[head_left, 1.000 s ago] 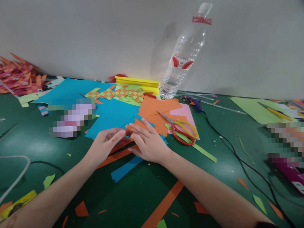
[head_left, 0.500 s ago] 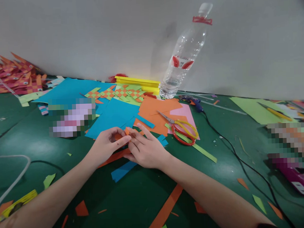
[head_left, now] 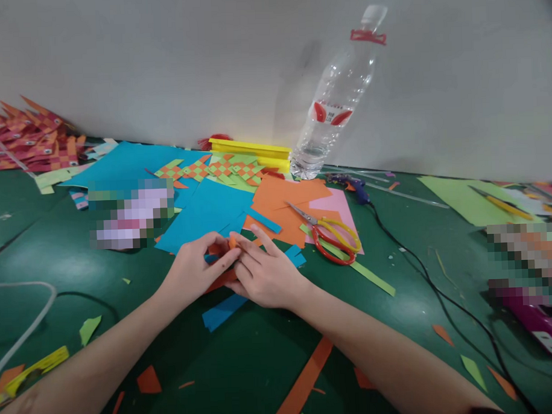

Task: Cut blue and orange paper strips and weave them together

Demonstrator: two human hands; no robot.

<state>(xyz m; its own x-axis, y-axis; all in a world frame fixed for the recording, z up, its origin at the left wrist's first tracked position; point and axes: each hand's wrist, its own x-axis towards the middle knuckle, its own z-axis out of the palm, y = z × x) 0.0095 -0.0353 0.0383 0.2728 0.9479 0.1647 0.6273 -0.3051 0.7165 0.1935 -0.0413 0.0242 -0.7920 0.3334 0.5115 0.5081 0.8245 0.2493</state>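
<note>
My left hand (head_left: 200, 263) and my right hand (head_left: 268, 269) meet at the middle of the table. Between the fingertips of both is a small piece of orange paper strip (head_left: 232, 240), mostly covered by the fingers. The left thumb and forefinger pinch it from the left; the right fingers close on it from the other side, with the forefinger raised. A blue paper strip (head_left: 223, 313) lies under and in front of my right hand. Another orange strip (head_left: 304, 378) rests nearer to me. Red-and-yellow-handled scissors (head_left: 334, 238) lie to the right of my hands.
Blue sheets (head_left: 203, 209) and orange sheets (head_left: 280, 201) lie beyond my hands, with woven paper fish (head_left: 220, 168) behind. A bottle (head_left: 331, 108) leans on the wall. A corded glue gun (head_left: 357, 189) and a purple power strip (head_left: 533, 319) are to the right. A yellow cutter (head_left: 37, 369) lies left.
My hands have shifted very slightly, and the left fingers have turned a little around the orange paper. The rest of the table looks the same.
</note>
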